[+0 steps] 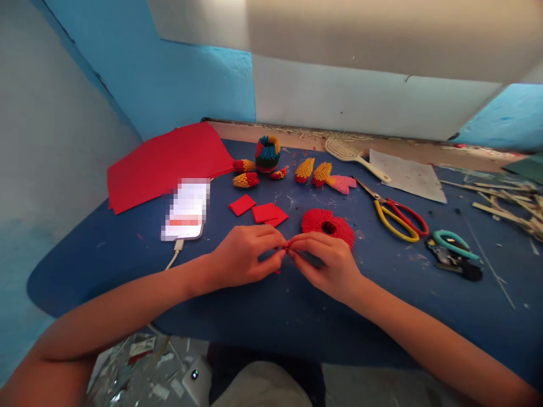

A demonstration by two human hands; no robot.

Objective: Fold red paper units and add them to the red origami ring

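My left hand (246, 254) and my right hand (326, 263) meet fingertip to fingertip over the blue table (106, 254), pinching a small red paper piece (288, 245) between them. Just behind my right hand lies a red ring of folded paper units (327, 221). Three small red paper squares (258, 210) lie beyond my left hand. Most of the pinched piece is hidden by my fingers.
A stack of red paper sheets (165, 161) lies far left, a phone (186, 210) on a cable beside it. Folded paper models (268, 154) and yellow-red pieces (314, 171) sit at the back. Yellow-red scissors (399, 217), a teal tool (452, 251), a brush (350, 154) and paper strips (504, 200) lie right.
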